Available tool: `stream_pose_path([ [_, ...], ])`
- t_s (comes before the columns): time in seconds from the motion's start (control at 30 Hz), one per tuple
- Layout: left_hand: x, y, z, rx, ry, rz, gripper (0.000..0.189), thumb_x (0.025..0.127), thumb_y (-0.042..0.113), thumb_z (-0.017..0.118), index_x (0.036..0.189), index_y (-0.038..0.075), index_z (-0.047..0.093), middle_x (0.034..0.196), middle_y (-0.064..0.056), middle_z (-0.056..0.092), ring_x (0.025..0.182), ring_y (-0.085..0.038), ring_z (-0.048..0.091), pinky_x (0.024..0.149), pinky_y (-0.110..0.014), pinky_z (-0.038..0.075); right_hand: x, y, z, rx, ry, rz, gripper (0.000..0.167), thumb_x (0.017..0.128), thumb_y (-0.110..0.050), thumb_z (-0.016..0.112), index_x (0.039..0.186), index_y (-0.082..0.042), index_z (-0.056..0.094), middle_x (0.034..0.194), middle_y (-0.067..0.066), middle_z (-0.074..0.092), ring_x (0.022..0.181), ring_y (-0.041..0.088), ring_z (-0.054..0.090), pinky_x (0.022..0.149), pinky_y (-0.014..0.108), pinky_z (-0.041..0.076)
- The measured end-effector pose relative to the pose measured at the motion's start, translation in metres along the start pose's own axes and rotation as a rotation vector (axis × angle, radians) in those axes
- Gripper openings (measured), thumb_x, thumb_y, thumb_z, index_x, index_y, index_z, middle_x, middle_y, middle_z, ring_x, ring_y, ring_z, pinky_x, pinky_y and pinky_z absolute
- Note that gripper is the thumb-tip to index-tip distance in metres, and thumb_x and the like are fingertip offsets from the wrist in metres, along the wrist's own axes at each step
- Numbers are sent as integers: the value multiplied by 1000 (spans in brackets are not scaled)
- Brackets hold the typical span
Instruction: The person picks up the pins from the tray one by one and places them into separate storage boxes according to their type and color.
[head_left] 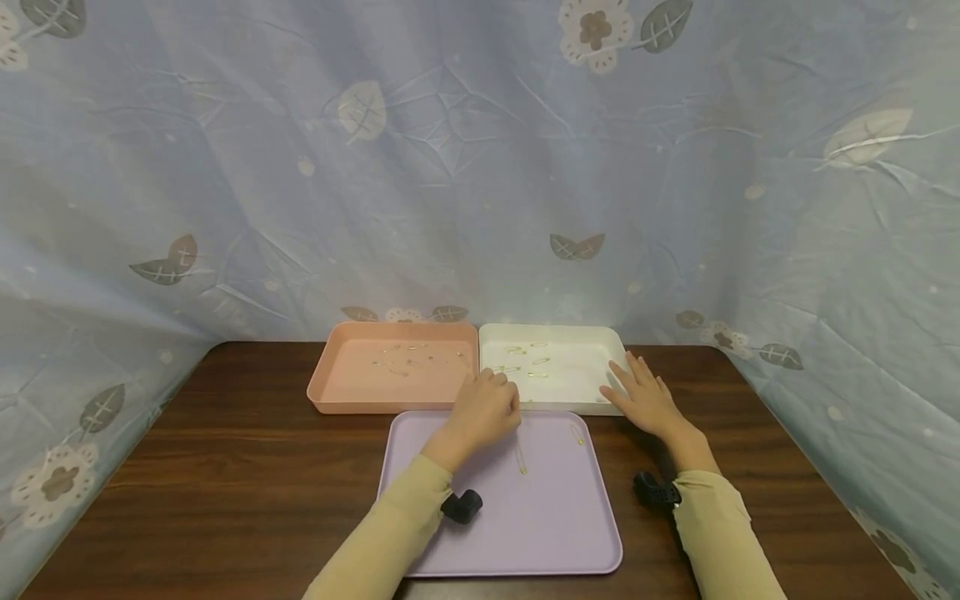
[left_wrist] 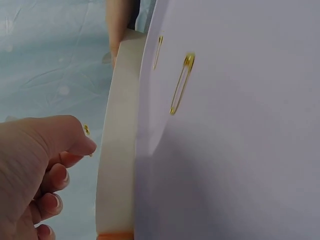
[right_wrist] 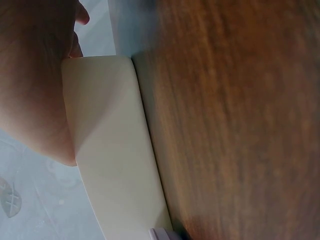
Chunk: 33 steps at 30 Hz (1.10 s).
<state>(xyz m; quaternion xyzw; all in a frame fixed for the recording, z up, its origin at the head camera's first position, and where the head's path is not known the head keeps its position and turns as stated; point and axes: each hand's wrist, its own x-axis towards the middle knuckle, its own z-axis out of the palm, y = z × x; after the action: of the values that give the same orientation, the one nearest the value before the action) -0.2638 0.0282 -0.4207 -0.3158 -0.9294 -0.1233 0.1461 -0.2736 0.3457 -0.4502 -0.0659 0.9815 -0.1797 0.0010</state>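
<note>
My left hand [head_left: 483, 410] is over the far edge of the lilac tray [head_left: 525, 525], close to where the pink tray [head_left: 341, 408] meets the white tray [head_left: 600, 337]. Its thumb and forefinger pinch a gold safety pin [left_wrist: 87, 130], mostly hidden by the fingers. Two more safety pins lie on the lilac tray: a larger pin [left_wrist: 181, 85] and a pin near the far right corner [head_left: 577, 435]. Fingers spread, my right hand [head_left: 648, 402] rests at the right rim of the white tray, its palm edge against the wall in the right wrist view.
Several gold safety pins [head_left: 541, 361] lie scattered in the white tray. The pink tray holds several small pins [head_left: 415, 363], some silvery. Dark wooden table [head_left: 225, 467] surrounds the trays, and a patterned blue curtain [head_left: 480, 183] hangs behind and at both sides.
</note>
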Motion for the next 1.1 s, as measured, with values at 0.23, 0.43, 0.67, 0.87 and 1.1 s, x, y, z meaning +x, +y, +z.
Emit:
stream_pose_path([
  [0.23,16,-7,-4,-9,-20,-9,5,82,24,68,81,20,66,78,6,56,76,-13,44,74,-30,38,0,-1,0,12,-4,-1,71,100,-52,43,153,-7,29,162,25,7,149,47,5,112,73,9],
  [0.43,32,-10,-5,-24,3,9,3,83,22,66,84,19,68,81,5,59,77,-15,45,74,-30,37,-1,-1,1,9,-3,0,70,100,-51,42,153,-7,29,162,24,6,149,47,6,111,73,9],
  [0.67,51,-14,1,-6,23,18,5,85,22,65,86,19,69,81,5,61,75,-14,47,75,-32,38,0,1,4,10,-13,5,71,100,-52,41,154,-8,27,162,24,6,149,46,4,111,74,8],
  [0.87,73,-15,6,28,-7,22,6,88,25,64,87,21,68,86,6,63,85,-16,55,80,-36,43,2,4,6,9,-12,-2,74,99,-54,41,154,-7,25,162,24,6,149,47,5,111,74,8],
  [1.1,103,-9,12,55,-46,47,9,91,27,62,91,20,69,93,5,67,96,-17,61,84,-34,43,4,7,6,0,2,1,75,99,-54,42,155,-7,22,162,24,7,149,47,6,110,74,9],
])
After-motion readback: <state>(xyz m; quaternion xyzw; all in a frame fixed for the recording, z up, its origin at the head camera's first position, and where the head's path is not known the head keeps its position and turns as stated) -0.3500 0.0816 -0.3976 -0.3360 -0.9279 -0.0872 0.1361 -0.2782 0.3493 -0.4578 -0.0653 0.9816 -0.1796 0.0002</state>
